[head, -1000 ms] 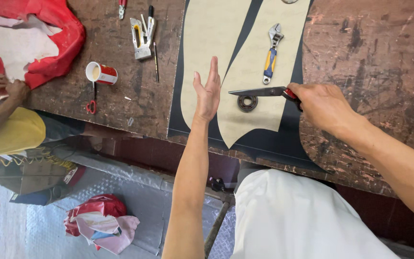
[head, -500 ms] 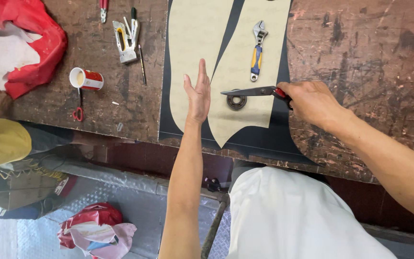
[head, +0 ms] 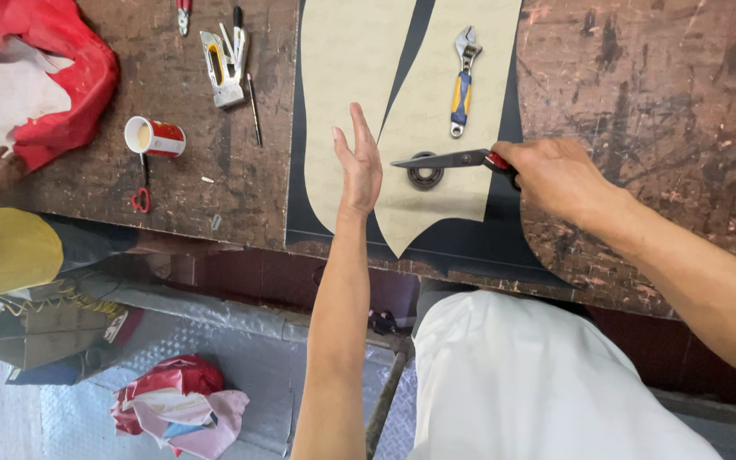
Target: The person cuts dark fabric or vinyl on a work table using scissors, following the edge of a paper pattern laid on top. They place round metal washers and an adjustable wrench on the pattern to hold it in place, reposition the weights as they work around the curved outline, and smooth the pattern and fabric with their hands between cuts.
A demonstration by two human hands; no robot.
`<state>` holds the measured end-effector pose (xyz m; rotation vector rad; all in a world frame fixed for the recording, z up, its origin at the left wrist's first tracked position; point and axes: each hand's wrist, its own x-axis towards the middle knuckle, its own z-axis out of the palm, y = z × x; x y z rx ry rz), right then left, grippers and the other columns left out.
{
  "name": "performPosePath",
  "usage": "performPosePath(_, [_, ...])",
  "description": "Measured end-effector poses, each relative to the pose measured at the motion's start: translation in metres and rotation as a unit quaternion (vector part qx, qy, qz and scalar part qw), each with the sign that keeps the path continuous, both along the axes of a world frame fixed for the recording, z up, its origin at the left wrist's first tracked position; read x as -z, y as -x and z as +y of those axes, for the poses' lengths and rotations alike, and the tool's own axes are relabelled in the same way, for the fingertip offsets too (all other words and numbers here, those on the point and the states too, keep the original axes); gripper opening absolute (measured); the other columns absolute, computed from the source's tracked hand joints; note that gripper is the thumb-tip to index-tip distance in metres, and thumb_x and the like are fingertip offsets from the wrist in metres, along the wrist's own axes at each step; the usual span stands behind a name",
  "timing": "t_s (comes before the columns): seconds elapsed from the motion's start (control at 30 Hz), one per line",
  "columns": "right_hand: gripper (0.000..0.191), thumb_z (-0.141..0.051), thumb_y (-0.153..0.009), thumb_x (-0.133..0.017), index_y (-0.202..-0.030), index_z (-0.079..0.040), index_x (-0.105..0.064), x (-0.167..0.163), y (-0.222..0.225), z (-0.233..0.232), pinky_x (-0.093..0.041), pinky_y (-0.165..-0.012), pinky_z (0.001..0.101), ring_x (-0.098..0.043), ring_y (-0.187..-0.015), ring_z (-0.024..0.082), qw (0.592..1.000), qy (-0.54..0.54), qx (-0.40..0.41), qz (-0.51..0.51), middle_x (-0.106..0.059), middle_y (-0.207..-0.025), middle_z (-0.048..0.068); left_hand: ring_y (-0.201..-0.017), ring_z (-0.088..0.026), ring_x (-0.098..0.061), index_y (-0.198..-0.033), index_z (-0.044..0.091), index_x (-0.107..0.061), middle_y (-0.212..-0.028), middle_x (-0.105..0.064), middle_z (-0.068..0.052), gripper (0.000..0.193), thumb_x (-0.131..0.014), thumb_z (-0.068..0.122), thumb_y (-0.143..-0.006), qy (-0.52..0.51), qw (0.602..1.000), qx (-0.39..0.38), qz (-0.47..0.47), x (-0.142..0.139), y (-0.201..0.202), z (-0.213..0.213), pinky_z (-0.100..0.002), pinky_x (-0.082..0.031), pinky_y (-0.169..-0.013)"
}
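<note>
Scissors (head: 445, 159) in right hand (head: 555, 175), blades over pattern (head: 423, 111) edge.

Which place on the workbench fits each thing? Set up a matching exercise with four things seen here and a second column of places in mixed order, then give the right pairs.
Things:
1. scissors
2. adjustable wrench
3. red and white cup
4. left hand

Places:
A. lying on its side on bare wood
B. on the tan pattern piece, fingers stretched out
C. gripped in the right hand
D. lying on the pattern beyond the scissors

Pairs: 1-C, 2-D, 3-A, 4-B
</note>
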<state>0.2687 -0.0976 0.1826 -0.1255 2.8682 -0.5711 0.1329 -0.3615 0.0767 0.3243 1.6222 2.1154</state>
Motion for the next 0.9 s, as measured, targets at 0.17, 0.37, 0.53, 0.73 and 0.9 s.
performPosePath(0.17, [0.043, 0.001, -0.079, -0.068, -0.122, -0.007, -0.068, 0.0024, -0.0003, -0.0002, -0.054, -0.071, 0.0474, -0.072, -0.082, 0.035, 1.000, 0.022, -0.004, 0.013, -0.074, -0.088, 0.017, -0.161, -0.023, 0.022, -0.165, 0.005, 0.007, -0.175, 0.017, -0.011, 0.096, -0.005, 0.074, -0.099, -0.005, 1.000, 0.002, 0.014, -0.0005, 0.0012, -0.0010, -0.040, 0.016, -0.128])
performPosePath(0.37, [0.040, 0.000, -0.082, -0.068, -0.120, -0.008, -0.068, 0.0042, 0.0008, 0.0009, -0.054, -0.071, 0.0480, -0.072, -0.082, 0.036, 1.000, 0.021, -0.004, 0.008, -0.074, -0.087, 0.016, -0.161, -0.024, 0.021, -0.166, 0.004, 0.006, -0.175, 0.016, -0.012, 0.096, -0.005, 0.074, -0.100, -0.001, 1.000, -0.003, 0.014, 0.0013, 0.0024, 0.0022, -0.039, 0.014, -0.129])
performPosePath(0.53, [0.044, 0.001, -0.081, -0.068, -0.124, -0.008, -0.067, 0.0055, 0.0014, 0.0020, -0.055, -0.071, 0.0481, -0.072, -0.082, 0.036, 0.999, 0.031, 0.003, -0.007, -0.074, -0.088, 0.017, -0.160, -0.024, 0.022, -0.165, 0.005, 0.006, -0.174, 0.017, -0.012, 0.097, -0.005, 0.074, -0.099, 0.020, 1.000, -0.006, 0.007, 0.0027, 0.0018, 0.0019, -0.039, 0.015, -0.128])
performPosePath(0.73, [0.047, 0.000, -0.079, -0.069, -0.125, -0.008, -0.067, 0.0033, 0.0023, 0.0033, -0.055, -0.075, 0.0480, -0.072, -0.089, 0.036, 1.000, 0.018, -0.007, -0.008, -0.074, -0.092, 0.017, -0.161, -0.025, 0.021, -0.165, 0.005, 0.006, -0.175, 0.016, -0.012, 0.098, -0.005, 0.076, -0.098, 0.028, 1.000, -0.012, 0.006, -0.0001, 0.0003, 0.0035, -0.040, 0.014, -0.128])
performPosePath(0.9, [0.048, 0.000, -0.079, -0.071, -0.126, -0.008, -0.066, -0.0012, 0.0035, 0.0034, -0.055, -0.074, 0.0481, -0.072, -0.088, 0.036, 0.999, 0.030, 0.001, -0.016, -0.074, -0.093, 0.018, -0.158, -0.025, 0.021, -0.165, 0.008, 0.007, -0.174, 0.017, -0.011, 0.102, -0.004, 0.079, -0.093, 0.061, 0.998, -0.016, 0.001, -0.0029, -0.0003, 0.0061, -0.041, 0.014, -0.127])
